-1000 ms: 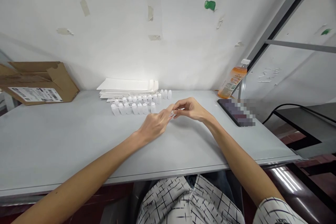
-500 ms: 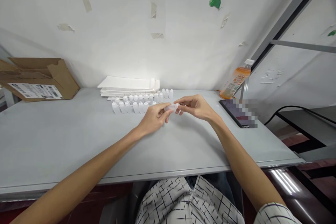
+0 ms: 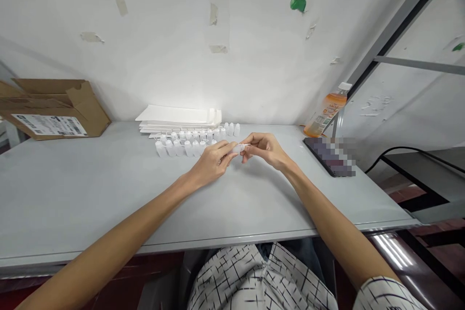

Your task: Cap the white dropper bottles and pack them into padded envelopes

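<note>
Over the counter [image 3: 250,203], my left hand [image 3: 212,162] pinches one end of a small white vial [image 3: 237,148], held sideways, and my right hand [image 3: 268,149] pinches the other end, detail too small to read. Just beyond, left of the held piece, capped vials [image 3: 188,148] stand in rows; phone [image 3: 327,156] well to the right. Farther back: white stack [image 3: 174,114] right behind the rows, orange drink [image 3: 327,115] leaning at right, opened carton [image 3: 92,114] at far left.
</note>
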Action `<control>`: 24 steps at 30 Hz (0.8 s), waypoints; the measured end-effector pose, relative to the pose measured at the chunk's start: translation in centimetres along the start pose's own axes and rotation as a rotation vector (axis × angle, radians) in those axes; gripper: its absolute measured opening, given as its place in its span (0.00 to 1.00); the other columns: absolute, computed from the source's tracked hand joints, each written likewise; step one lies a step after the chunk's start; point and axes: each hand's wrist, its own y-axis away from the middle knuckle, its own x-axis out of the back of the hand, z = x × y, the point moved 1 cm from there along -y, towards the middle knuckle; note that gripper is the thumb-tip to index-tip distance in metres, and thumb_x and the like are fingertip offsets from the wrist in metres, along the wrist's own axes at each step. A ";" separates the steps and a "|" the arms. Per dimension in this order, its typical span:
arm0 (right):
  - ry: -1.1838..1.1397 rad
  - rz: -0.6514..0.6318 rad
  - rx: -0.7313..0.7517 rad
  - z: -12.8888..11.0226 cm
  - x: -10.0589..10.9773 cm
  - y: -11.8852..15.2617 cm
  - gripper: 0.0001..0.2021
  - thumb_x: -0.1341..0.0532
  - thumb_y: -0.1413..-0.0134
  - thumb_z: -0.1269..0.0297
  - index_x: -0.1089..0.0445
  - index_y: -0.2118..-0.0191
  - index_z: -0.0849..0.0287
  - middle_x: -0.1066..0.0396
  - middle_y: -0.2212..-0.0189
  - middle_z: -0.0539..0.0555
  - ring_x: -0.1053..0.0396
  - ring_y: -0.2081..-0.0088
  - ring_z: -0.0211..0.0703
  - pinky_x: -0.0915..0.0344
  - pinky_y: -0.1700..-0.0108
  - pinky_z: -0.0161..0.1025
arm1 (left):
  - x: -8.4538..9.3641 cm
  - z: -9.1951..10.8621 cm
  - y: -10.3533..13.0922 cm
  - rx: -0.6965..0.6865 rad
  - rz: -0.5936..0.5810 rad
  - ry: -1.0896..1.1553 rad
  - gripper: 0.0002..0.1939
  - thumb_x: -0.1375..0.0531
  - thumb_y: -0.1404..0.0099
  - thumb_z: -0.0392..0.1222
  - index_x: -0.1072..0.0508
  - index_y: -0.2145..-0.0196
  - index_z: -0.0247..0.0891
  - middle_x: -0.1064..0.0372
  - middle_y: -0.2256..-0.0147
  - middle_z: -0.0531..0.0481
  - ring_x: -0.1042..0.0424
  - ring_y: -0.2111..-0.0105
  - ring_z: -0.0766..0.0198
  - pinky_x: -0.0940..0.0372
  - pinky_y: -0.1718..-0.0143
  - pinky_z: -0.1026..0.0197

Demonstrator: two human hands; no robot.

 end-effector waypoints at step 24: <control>0.047 0.229 -0.088 -0.3 2.5 -0.5 0.15 0.30 0.53 0.54 0.28 0.71 0.62 0.27 0.72 0.55 0.26 0.71 0.42 0.25 0.69 0.41 | -3.3 1.2 1.4 -0.102 -0.008 0.010 0.11 0.48 0.28 0.39 0.30 0.53 0.34 0.33 0.69 0.49 0.35 0.74 0.67 0.36 0.71 0.64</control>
